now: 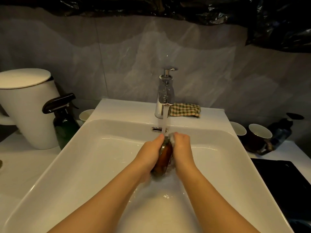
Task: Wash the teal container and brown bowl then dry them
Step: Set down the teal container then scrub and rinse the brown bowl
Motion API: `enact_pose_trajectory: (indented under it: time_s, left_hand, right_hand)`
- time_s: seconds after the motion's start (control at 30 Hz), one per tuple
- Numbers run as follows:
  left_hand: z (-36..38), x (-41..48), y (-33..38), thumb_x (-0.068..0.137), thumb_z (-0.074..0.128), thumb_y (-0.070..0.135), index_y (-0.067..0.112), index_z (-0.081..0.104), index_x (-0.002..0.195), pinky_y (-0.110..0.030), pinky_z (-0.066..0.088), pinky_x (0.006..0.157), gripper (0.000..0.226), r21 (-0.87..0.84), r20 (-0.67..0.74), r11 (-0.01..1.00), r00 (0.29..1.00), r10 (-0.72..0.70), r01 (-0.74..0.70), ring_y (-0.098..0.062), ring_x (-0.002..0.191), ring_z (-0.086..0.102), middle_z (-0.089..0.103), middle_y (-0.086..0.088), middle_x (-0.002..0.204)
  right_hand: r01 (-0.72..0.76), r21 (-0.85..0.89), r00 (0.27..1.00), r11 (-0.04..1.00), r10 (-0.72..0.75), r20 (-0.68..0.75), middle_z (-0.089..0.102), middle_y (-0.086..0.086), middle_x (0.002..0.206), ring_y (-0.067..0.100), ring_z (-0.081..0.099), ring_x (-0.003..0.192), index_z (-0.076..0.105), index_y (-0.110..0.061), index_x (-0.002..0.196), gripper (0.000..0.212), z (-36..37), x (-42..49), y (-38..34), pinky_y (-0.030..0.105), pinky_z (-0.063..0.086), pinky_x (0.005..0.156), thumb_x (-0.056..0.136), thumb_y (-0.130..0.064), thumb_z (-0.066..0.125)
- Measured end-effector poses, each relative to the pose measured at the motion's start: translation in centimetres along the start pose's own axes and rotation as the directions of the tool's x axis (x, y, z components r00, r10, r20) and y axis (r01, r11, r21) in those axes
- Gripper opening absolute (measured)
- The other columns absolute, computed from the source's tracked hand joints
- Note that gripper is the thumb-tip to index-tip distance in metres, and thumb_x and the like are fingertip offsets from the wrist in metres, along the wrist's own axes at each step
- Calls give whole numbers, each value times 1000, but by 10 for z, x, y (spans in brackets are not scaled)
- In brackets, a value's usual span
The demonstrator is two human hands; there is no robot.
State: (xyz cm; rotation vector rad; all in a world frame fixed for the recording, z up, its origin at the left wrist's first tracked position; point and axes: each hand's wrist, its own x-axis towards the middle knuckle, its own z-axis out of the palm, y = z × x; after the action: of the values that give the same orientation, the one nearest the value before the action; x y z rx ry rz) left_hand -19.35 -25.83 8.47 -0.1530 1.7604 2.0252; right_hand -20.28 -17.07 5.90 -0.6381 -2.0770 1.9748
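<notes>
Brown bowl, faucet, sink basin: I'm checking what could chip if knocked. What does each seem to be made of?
Brown bowl: glossy, with bright highlights on its wet curve. It looks like glazed ceramic or glass, but blur leaves it open.
Faucet: polished chromed metal, with mirror reflections on its body.
Sink basin: white glazed ceramic by its look, smooth with a soft sheen along the rim.

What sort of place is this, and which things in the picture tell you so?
Probably a home washbasin corner, bathroom or small kitchen: a white sink under a running chrome faucet, grey marbled wall tiles, and cups on the counter beside it.
</notes>
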Motion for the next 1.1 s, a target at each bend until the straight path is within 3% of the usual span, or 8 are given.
enact_pose_trajectory:
  time_s: [0.07, 0.27, 0.4, 0.53, 0.7, 0.9, 1.0, 1.1]
  left_hand:
    - [0, 2, 0, 96, 39, 45, 14, 66, 95, -31, 52, 62, 42, -93, -30, 995, 999, -26, 23, -26, 80, 66, 70, -14, 88]
    - [-2, -3, 1, 101, 31, 21, 14, 53, 77, -22, 46, 62, 33, -310, -15, 948, 998, 68, -69, -12, 67, 56, 55, -3, 74]
    - [1, -3, 4, 94, 45, 37, 12, 64, 80, -29, 50, 60, 34, -136, -43, 991, 999, 2, -8, -22, 69, 63, 66, -12, 75]
    - [7, -3, 2, 90, 49, 45, 14, 68, 95, -34, 52, 64, 37, -257, -101, 964, 991, -90, 61, -28, 82, 66, 70, -13, 87]
    - [-4, 7, 6, 94, 42, 46, 6, 64, 94, -25, 51, 54, 45, -504, -210, 863, 975, -78, -40, -19, 66, 65, 66, -10, 76]
    - [2, -4, -1, 101, 28, 25, 8, 56, 114, -26, 46, 65, 35, -115, -54, 987, 993, 109, -114, -18, 78, 57, 53, 1, 85]
    - [1, -4, 3, 97, 40, 36, 16, 60, 79, -27, 47, 54, 34, -63, 21, 998, 1000, 1, 1, -17, 62, 57, 60, -5, 70]
    - [-2, -4, 8, 90, 48, 45, 13, 68, 92, -31, 51, 62, 38, -110, -7, 993, 999, -44, 43, -26, 75, 64, 68, -11, 78]
  right_hand:
    - [-41, 33, 999, 999, 40, 33, 61, 3, 91, 25, 62, 94, 51, -14, 105, 27, -1, -5, 3, 39, 52, 82, 92, -35, 43]
    - [577, -270, 817, 771, -543, 196, 63, -3, 117, 11, 53, 114, 63, -20, 114, 44, 22, -43, 0, 28, 41, 99, 84, -43, 40]
    - [169, -62, 985, 984, -167, 39, 69, -3, 91, 18, 63, 94, 69, -30, 85, 21, 7, -11, -3, 35, 51, 87, 90, -31, 49]
    - [-292, 147, 956, 945, 291, 29, 71, 8, 90, 30, 68, 87, 70, -22, 89, 30, 4, 1, 9, 43, 59, 73, 74, -39, 49]
    - [119, -5, 988, 993, -118, 96, 64, -4, 108, 15, 58, 102, 63, -30, 106, 25, 20, -50, 4, 34, 48, 90, 96, -26, 41]
    - [546, -334, 835, 768, -534, 136, 59, -5, 129, 12, 49, 123, 63, -25, 121, 51, 15, -42, -3, 30, 37, 106, 84, -38, 31]
    - [290, -51, 953, 956, -283, 113, 66, -4, 103, 18, 58, 105, 66, -32, 99, 25, -1, -21, -13, 31, 46, 93, 91, -25, 43]
    - [-240, 168, 963, 956, 212, 167, 63, 10, 99, 33, 56, 104, 64, -14, 100, 23, -9, -3, -18, 42, 47, 94, 91, -24, 45]
